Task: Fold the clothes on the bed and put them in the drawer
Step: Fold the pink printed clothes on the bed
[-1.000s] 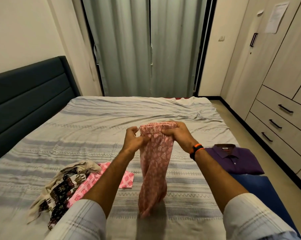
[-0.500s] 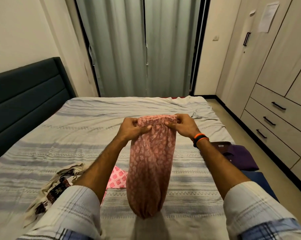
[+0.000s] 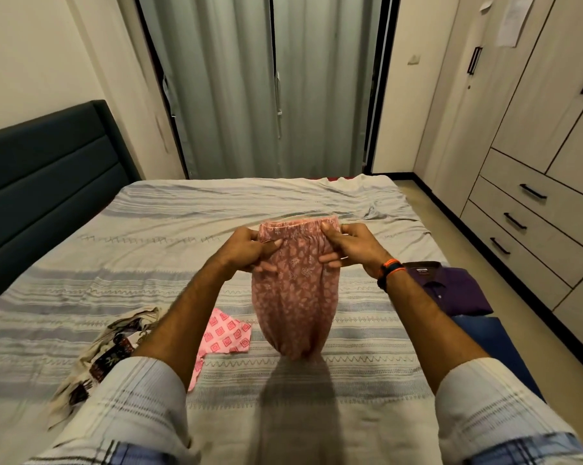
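Striped bed (image 3: 283, 203) is carrying loose clothes (image 3: 115, 344) by its near left edge; I'm seeing my left hand (image 3: 246, 246) and right hand (image 3: 354, 246) pinching the pink garment (image 3: 293, 297), now stretching wider above mid-bed, nearing folding.

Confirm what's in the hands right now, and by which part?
The pink printed garment, gripped by its top band: left hand on the left corner, right hand on the right. It hangs over the bed.
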`<act>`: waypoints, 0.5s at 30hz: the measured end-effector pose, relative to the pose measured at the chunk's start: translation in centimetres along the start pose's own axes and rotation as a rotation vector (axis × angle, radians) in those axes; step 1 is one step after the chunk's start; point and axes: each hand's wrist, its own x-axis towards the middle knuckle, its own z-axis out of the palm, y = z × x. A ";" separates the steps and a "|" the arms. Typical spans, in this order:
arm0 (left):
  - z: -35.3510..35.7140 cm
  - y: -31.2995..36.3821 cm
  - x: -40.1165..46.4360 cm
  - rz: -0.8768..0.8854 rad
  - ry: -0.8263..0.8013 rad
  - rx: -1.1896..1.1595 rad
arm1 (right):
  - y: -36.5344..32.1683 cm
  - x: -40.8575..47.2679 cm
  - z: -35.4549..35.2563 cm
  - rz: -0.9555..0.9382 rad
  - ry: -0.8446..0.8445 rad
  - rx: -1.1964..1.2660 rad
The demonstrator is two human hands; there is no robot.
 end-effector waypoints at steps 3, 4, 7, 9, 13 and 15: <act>-0.3 -0.3 0.0 -0.030 -0.098 0.008 | 0.0 -0.5 -0.9 0.020 -0.019 -0.032; -0.3 -0.3 0.0 -0.037 -0.114 0.001 | 0.1 -0.6 -1.3 0.028 -0.018 -0.033; 0.1 -0.3 0.4 -0.039 -0.133 -0.030 | 0.1 -0.8 -1.9 0.044 -0.015 -0.031; 0.5 -0.3 0.7 -0.037 -0.131 -0.049 | 0.2 -0.6 -2.3 0.040 -0.007 -0.040; 0.9 0.0 1.9 -0.049 -0.118 -0.071 | 0.2 0.1 -2.9 0.035 0.005 -0.059; 1.0 0.0 3.0 -0.062 -0.104 -0.066 | 0.7 1.1 -3.0 0.038 0.018 -0.062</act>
